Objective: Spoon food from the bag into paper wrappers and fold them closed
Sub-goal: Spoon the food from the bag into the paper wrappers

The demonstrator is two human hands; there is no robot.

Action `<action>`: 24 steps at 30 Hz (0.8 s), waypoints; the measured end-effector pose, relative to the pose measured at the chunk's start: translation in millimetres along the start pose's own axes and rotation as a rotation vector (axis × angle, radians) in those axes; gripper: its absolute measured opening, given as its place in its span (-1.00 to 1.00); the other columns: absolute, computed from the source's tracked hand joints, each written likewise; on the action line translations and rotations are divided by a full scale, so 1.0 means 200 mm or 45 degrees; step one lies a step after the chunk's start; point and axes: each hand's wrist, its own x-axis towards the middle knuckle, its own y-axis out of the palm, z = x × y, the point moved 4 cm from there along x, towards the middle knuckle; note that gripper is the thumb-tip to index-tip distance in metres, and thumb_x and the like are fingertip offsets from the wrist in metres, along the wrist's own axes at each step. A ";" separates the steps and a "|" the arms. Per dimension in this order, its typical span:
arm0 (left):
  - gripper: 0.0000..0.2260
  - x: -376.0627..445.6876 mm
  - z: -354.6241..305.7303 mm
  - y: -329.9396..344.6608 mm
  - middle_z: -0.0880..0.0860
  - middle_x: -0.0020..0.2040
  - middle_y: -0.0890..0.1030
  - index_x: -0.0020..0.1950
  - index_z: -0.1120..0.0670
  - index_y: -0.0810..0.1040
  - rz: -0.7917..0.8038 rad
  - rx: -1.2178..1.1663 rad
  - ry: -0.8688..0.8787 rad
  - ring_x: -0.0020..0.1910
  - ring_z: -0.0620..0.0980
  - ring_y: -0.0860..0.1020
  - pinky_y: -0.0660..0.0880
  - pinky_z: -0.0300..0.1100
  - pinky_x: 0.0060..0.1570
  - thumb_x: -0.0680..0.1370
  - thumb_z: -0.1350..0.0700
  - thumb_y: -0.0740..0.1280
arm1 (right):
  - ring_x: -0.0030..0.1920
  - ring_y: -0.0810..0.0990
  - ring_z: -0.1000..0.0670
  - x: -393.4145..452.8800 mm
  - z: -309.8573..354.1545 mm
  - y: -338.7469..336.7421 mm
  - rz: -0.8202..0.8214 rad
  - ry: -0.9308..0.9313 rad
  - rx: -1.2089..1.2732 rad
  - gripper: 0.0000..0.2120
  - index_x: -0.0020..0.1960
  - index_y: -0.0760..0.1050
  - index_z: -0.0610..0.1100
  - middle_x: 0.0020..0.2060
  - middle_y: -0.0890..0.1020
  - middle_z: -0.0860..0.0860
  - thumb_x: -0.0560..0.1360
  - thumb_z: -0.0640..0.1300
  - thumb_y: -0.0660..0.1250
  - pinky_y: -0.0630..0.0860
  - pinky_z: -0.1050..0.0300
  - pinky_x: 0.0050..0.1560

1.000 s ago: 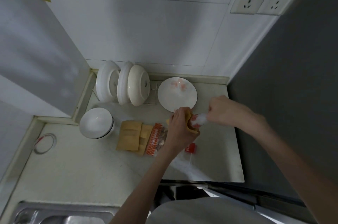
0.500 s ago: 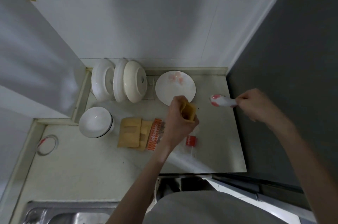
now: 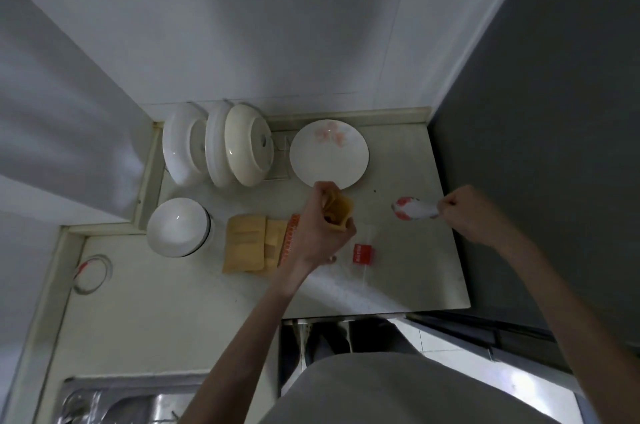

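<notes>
Holding an open brown paper wrapper upright above the counter, the left hand curls its fingers round the wrapper's sides, so that its mouth gapes upward; the paper is tan, creased, and pinched into a pocket shape, and its contents cannot be made out. Landmark: the flat white plate with a faint pink floral print. The held wrapper sits just in front of this plate's near rim. To the right of and nearer than the plate, the right hand pinches the handle of a white ceramic spoon, whose bowl, patterned red, points toward the wrapper but stays apart from it. Left of and nearer than the plate, a stack of flat brown paper wrappers lies on the counter, with an orange-patterned bag beside it, partly hidden by the left wrist. Directly in front of the plate, beyond the left hand, a clear plastic bag with a red label lies flat. Left of the plate, three white dishes stand on edge in a rack; a white bowl rests in front of them. A wire ring lies far left, and a steel sink occupies the near corner.
</notes>
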 end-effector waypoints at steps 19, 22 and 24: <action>-0.42 -0.08 0.79 -0.12 0.13 0.12 0.52 0.24 0.15 0.33 0.111 0.456 -0.633 0.07 0.13 0.53 0.55 0.06 0.01 0.33 0.16 0.54 | -0.46 0.24 0.02 0.24 -0.34 0.78 0.272 0.072 -0.085 -0.66 -0.45 0.23 -0.14 -0.52 0.27 0.00 0.48 -0.30 0.17 0.10 0.13 -0.44; -0.46 -0.07 0.82 -0.10 0.16 0.11 0.50 0.20 0.14 0.33 0.094 0.395 -0.713 0.07 0.14 0.52 0.53 0.00 -0.04 0.32 0.19 0.52 | -0.46 0.16 0.08 0.27 -0.28 0.85 0.311 -0.001 0.080 -0.62 -0.46 0.16 -0.10 -0.52 0.22 0.01 0.47 -0.30 0.18 0.05 0.17 -0.42; -0.46 -0.06 0.82 -0.08 0.15 0.10 0.50 0.19 0.13 0.33 0.112 0.370 -0.728 0.07 0.13 0.52 0.54 -0.01 -0.03 0.32 0.20 0.52 | -0.42 0.28 0.05 0.28 -0.24 0.91 0.370 -0.029 0.108 -0.69 -0.42 0.32 -0.22 -0.48 0.34 -0.05 0.50 -0.28 0.19 0.13 0.17 -0.38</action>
